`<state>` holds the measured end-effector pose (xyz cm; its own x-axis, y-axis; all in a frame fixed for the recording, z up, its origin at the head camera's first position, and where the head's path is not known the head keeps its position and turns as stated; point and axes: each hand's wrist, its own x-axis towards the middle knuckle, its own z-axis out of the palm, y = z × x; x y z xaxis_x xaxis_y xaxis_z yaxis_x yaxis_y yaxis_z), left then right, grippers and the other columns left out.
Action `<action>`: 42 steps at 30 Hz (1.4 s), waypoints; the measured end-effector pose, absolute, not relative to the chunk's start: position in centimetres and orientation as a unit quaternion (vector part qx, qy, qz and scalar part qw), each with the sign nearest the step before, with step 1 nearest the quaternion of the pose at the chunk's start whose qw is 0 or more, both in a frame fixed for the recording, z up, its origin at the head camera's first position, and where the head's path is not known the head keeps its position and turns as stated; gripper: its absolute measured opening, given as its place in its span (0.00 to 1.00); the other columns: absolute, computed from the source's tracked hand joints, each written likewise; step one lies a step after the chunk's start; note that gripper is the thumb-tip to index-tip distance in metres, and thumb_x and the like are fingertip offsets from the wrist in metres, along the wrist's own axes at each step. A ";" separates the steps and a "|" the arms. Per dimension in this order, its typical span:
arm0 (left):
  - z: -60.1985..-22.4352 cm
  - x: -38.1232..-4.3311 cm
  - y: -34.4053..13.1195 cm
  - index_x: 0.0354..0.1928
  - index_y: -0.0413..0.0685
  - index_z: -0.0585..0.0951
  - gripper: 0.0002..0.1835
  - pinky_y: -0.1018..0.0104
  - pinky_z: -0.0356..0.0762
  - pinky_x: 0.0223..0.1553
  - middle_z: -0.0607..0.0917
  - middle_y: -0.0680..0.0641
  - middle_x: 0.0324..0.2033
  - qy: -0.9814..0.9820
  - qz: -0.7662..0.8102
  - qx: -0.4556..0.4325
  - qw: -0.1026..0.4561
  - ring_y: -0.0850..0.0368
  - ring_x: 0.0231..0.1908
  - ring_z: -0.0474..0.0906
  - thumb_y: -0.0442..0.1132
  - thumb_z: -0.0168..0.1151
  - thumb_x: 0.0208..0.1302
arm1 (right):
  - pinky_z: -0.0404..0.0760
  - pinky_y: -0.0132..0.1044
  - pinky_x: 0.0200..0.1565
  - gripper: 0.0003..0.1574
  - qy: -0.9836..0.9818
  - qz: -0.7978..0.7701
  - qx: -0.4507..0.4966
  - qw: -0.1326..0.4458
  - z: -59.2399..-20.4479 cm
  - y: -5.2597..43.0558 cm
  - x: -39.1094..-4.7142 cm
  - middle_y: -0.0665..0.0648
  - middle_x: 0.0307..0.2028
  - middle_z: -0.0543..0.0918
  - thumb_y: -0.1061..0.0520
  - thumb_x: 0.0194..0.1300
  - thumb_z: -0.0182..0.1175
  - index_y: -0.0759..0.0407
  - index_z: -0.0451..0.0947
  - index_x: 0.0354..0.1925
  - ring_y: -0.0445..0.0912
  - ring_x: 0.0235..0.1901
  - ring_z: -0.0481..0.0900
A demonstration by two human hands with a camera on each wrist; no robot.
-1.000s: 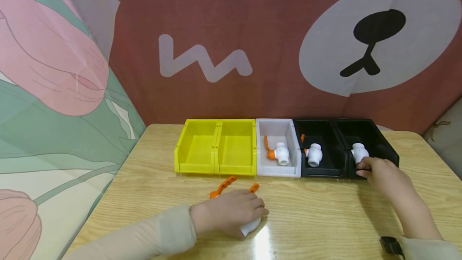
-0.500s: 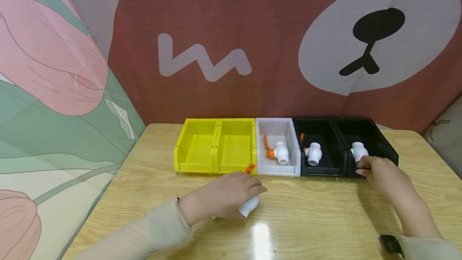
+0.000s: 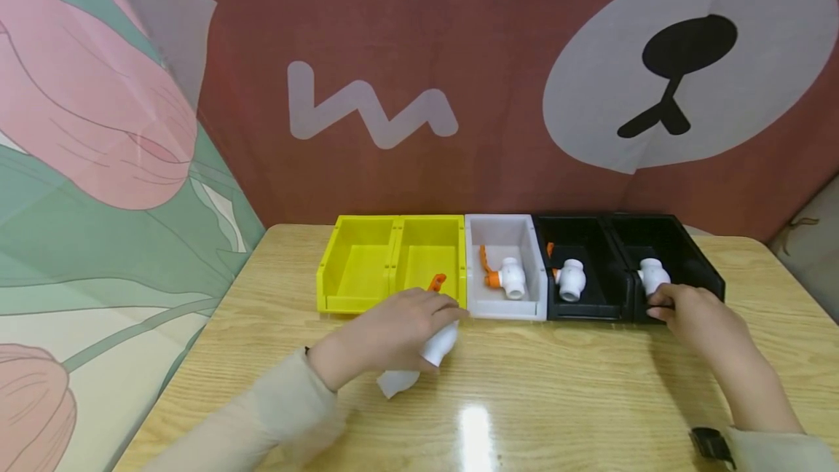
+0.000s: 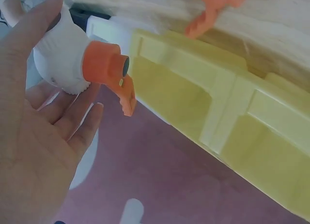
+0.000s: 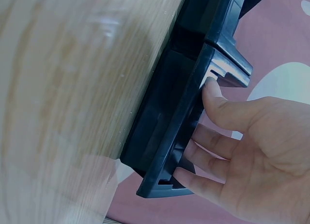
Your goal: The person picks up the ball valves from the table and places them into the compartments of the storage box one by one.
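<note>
My left hand [image 3: 393, 326] grips a white ball valve [image 3: 440, 343] with an orange lever, in front of the right-hand yellow bin [image 3: 429, 253]. In the left wrist view the white body of this ball valve [image 4: 60, 52] lies between thumb and fingers, its orange collar facing the yellow bins. A second white valve [image 3: 398, 382] lies on the table, partly hidden beneath the left hand. My right hand [image 3: 698, 319] rests at the front rim of the far-right black bin [image 5: 169, 132], fingers relaxed, thumb on the rim. Just beyond its fingertips a white valve [image 3: 652, 275] sits in that bin.
The bins stand in one row along the table's [image 3: 564, 399] back edge. A white bin [image 3: 505, 228] in the middle and the left black bin [image 3: 583, 235] each hold a valve with an orange lever. Behind them hangs a patterned cloth [image 3: 419, 173].
My left hand has lifted the ball valve from the table and moved forward and left toward the yellow bins, uncovering part of the second valve. The right hand has stayed in place.
</note>
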<state>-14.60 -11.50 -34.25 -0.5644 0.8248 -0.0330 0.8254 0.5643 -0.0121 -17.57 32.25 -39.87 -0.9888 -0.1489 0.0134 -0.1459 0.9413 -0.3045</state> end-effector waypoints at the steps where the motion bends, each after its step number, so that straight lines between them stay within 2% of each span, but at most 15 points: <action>1: -34.2 -14.8 -11.6 0.68 0.47 0.72 0.45 0.60 0.69 0.63 0.78 0.49 0.59 0.885 -0.011 0.465 0.012 0.54 0.59 0.73 0.56 0.78 0.49 | 0.76 0.58 0.28 0.05 0.985 -0.154 -0.074 0.005 -39.8 32.2 -17.6 0.66 0.34 0.83 0.60 0.62 0.67 0.60 0.81 0.36 0.65 0.37 0.80; 8: -34.4 -15.9 -12.1 0.68 0.45 0.71 0.47 0.60 0.69 0.64 0.77 0.49 0.59 0.891 0.003 0.454 0.006 0.53 0.59 0.74 0.57 0.78 0.49 | 0.75 0.60 0.29 0.05 0.985 -0.153 -0.074 0.004 -39.4 32.1 -17.5 0.68 0.35 0.82 0.61 0.64 0.66 0.62 0.80 0.36 0.66 0.37 0.79; 15: -34.7 -17.0 -12.3 0.68 0.44 0.71 0.46 0.57 0.68 0.64 0.77 0.48 0.60 0.899 0.031 0.437 -0.010 0.52 0.60 0.73 0.55 0.79 0.49 | 0.76 0.57 0.28 0.05 0.985 -0.154 -0.076 0.004 -39.6 32.1 -17.6 0.66 0.34 0.83 0.61 0.64 0.66 0.62 0.81 0.37 0.63 0.35 0.80; 25: -35.3 -18.8 -12.8 0.69 0.46 0.69 0.46 0.57 0.68 0.64 0.76 0.48 0.62 0.911 0.049 0.406 -0.043 0.52 0.61 0.71 0.55 0.77 0.51 | 0.75 0.57 0.27 0.05 0.985 -0.155 -0.074 0.004 -40.0 32.3 -17.6 0.67 0.35 0.83 0.60 0.63 0.67 0.61 0.81 0.37 0.65 0.37 0.80; 42: -35.8 -21.3 -12.8 0.71 0.46 0.68 0.47 0.57 0.71 0.62 0.75 0.47 0.63 0.927 0.048 0.368 -0.055 0.51 0.61 0.72 0.56 0.77 0.51 | 0.75 0.57 0.26 0.05 0.985 -0.154 -0.073 0.004 -39.9 32.3 -17.5 0.66 0.35 0.83 0.60 0.64 0.66 0.60 0.81 0.36 0.65 0.37 0.79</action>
